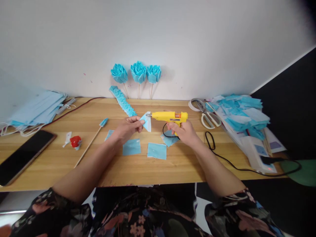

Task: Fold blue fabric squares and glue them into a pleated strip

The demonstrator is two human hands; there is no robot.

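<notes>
"Two hands work above a wooden table (pixel 177 171). What does the left hold?"

"Left hand (pixel 133 125), thumb and fingers closed in a pinch, grips a folded blue-and-white piece (pixel 146 122) over the middle of the table."

"And the right?"

"Right hand (pixel 183 131) wraps its fingers around the handle of a yellow glue gun (pixel 164 116), nozzle pointing left and meeting the upper part of the piece. Whether the tip touches, the view does not settle."

"What lies near them?"

"Blue rectangles (pixel 157 150) lie flat on the near side of the hands, one partly hidden by the left forearm. Beyond the left hand, a pleated blue strip (pixel 122 100) slants toward the far edge."

"And against the wall?"

"Three blue flowers (pixel 138 72) on thin sticks lean in a row at the far side."

"The left side of the scene?"

"Blue face masks (pixel 37 107) lie stacked at far left, a dark phone (pixel 26 156) nearer. Between phone and left forearm sit a small red bundle (pixel 75 142) and a blue-tipped stick (pixel 90 144)."

"And the right?"

"Scissors (pixel 210 120) rest beside a heap of blue and white scraps (pixel 244 112), with a white power strip (pixel 258 154) on its near side."
</notes>
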